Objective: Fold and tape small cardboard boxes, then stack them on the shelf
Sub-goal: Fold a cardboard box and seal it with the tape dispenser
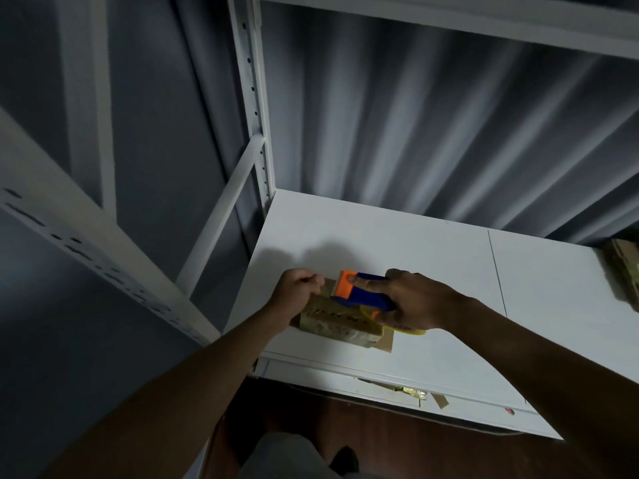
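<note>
A small brown cardboard box [337, 324] lies on the white shelf board [432, 264], near its front left corner. My right hand [416, 300] grips a blue and orange tape dispenser [363, 292] with a yellowish tape roll, and the dispenser rests on top of the box. My left hand [295, 288] is at the box's far left end, its fingers curled and pinching at the edge there, where the tape seems to start. One loose flap sticks out at the box's lower right.
White slotted uprights [254, 98] and a diagonal brace frame the shelf on the left. A grey pleated curtain hangs behind. Another cardboard box [624, 271] sits at the shelf's right edge. Flat cardboard pieces [408, 392] show on the level below.
</note>
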